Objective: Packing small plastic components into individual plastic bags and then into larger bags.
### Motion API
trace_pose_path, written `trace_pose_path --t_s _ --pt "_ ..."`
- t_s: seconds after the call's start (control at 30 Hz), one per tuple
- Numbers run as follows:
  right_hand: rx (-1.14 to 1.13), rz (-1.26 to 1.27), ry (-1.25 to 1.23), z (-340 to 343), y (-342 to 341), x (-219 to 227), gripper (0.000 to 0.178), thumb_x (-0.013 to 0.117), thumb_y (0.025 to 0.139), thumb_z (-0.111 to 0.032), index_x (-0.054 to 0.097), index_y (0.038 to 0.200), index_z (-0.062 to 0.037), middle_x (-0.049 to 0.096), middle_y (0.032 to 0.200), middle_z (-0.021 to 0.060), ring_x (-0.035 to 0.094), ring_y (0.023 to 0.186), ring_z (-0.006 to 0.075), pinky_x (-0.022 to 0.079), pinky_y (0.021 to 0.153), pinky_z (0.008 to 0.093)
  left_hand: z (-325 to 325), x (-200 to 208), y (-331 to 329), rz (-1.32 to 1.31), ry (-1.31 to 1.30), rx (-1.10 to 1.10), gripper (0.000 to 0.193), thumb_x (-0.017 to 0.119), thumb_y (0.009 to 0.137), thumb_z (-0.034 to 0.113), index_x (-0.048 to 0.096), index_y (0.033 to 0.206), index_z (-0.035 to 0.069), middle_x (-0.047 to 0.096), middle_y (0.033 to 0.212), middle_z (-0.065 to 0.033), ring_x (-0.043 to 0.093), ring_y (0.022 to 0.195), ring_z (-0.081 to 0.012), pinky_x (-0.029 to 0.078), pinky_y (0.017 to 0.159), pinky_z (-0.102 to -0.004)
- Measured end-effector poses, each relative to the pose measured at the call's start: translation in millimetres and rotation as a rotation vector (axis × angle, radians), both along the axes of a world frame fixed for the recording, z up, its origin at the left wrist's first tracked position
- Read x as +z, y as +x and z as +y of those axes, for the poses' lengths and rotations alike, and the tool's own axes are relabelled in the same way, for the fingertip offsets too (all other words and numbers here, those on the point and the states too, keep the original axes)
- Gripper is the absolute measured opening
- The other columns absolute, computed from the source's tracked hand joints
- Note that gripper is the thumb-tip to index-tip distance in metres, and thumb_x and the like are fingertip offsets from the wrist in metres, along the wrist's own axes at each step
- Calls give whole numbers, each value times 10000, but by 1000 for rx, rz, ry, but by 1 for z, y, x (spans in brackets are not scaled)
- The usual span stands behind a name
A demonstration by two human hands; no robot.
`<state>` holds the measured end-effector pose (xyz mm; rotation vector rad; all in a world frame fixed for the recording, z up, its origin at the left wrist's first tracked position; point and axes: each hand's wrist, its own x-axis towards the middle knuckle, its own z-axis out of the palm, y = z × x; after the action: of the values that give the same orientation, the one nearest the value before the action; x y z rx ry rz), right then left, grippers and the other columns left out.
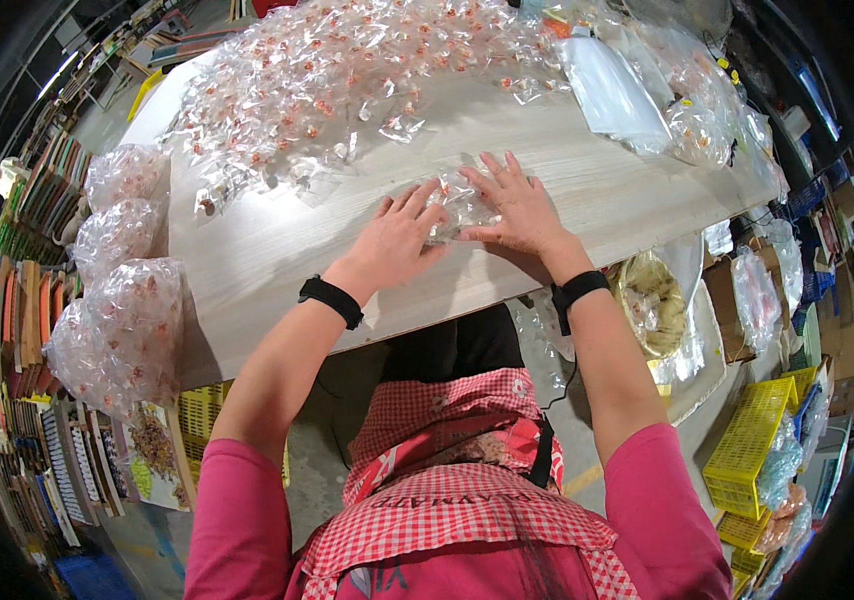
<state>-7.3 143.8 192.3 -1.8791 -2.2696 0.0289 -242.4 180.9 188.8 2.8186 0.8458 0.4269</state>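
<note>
On the pale wood-grain tabletop (327, 255), close to its front edge, lies a small cluster of clear plastic packets (463, 203). My left hand (399, 236) touches the cluster's left side, fingers stretched forward and slightly bent. At the right side, my right hand (521, 208) has its fingers spread, the thumb reaching along the near side of the packets. Neither hand is closed round anything. What the packets contain is too small to make out. Beyond both hands, a broad pile of similar clear packets (347, 85) with orange-red and whitish bits covers the far part of the table.
Stuffed clear bags (127, 320) line the table's left edge. Flat clear plastic bags (615, 95) lie at the far right, beside a filled bag (702, 130). Below the right edge stand an open sack (652, 305) and a yellow crate (752, 445). Board stacks (47, 190) stand left.
</note>
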Motion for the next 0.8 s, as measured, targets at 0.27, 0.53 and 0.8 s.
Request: trace_pose_path --t_s 0.27,0.53,0.8 --pt "12 630 -72 -19 38 9 1003 848 704 -285 291 1524 -131 370 1522 157 353 1417 285 331 1140 370 -2 3 -1 -27 -66 -6 312 594 923 292 521 1145 85 305 1532 -204 384 1356 -401 272 1119 -594" --pt "-94 821 33 -14 70 -20 423 665 854 -26 614 1271 -84 630 1230 81 584 1146 204 459 989 305 -3 9 -1 41 -138 -27 297 571 944 282 509 1153 80 330 1520 -176 420 1333 -364 254 1133 -603" --pt "90 939 320 24 7 -11 333 631 891 -75 638 1221 -126 621 1200 90 614 1099 244 501 907 335 -1 7 0 32 -97 -49 308 560 950 280 509 1168 69 345 1521 -148 377 1373 -355 245 1143 -584"
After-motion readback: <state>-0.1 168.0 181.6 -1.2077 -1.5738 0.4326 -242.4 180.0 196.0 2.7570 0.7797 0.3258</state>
